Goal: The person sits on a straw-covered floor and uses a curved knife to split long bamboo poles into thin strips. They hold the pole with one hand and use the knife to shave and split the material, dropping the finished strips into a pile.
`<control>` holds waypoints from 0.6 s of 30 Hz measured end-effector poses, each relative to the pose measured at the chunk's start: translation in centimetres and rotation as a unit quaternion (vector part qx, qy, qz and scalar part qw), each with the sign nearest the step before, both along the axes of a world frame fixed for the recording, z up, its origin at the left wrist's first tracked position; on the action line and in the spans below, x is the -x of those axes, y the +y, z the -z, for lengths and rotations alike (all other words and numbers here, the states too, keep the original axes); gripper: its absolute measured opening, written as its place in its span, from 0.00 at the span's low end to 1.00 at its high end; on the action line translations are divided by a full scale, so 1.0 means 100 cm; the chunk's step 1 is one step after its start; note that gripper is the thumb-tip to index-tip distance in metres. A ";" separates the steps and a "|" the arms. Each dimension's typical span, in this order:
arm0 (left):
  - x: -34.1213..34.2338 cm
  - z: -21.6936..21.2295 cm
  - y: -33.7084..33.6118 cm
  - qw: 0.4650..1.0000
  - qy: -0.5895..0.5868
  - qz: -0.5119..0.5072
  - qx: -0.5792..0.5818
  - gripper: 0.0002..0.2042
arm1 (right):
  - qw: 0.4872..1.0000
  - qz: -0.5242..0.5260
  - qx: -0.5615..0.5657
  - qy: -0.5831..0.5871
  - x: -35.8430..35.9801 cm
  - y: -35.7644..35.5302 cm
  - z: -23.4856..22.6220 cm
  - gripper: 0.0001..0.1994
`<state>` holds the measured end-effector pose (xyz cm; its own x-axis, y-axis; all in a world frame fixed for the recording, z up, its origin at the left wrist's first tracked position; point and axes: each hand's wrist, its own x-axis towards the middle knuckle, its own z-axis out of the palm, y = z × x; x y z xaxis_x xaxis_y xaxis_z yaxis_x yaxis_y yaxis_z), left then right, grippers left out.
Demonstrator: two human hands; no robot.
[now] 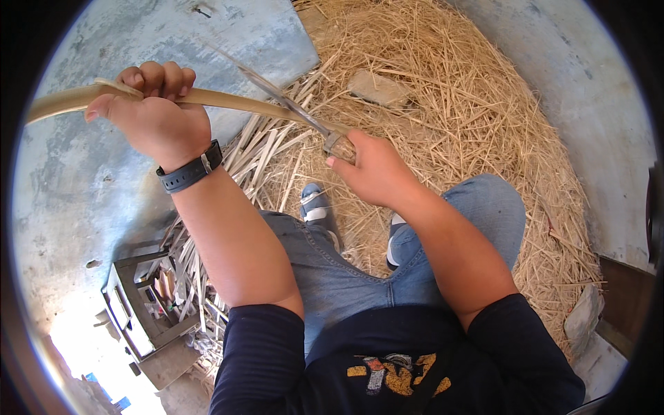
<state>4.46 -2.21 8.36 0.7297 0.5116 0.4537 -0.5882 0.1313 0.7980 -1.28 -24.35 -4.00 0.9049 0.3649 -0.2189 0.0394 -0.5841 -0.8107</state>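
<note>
My left hand [164, 117], with a black watch on its wrist, is closed around a long, pale, curved bamboo strip [232, 101]. The strip runs from the far left edge across to the knife. A thin sliver [114, 85] of the same colour lies beside my left thumb. In my right hand [379, 169] is a knife [277, 95], gripped by its brown wooden handle. Its narrow blade points up and left and crosses the strip close to the handle. Whether the edge bites into the strip I cannot tell. The strip's right end is hard to make out near the handle.
Straw-like shavings [484, 131] cover the floor, with a flat stone [379, 88] among them. Split strips [259, 149] lie in a heap by the left wall [76, 180]. An open-fronted box [131, 311] stands lower left; another stone [584, 319] sits at the right wall.
</note>
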 end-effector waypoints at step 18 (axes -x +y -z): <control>0.000 -0.003 -0.004 0.999 0.010 -0.036 -0.003 0.35 | 0.993 0.003 0.120 0.016 -0.013 -0.003 0.020 0.20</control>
<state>4.50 -2.58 8.62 0.7001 0.5599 0.4432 -0.5801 0.0839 0.8102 0.03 -24.61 -5.98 0.8983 0.2938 -0.3267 0.0125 -0.7604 -0.6494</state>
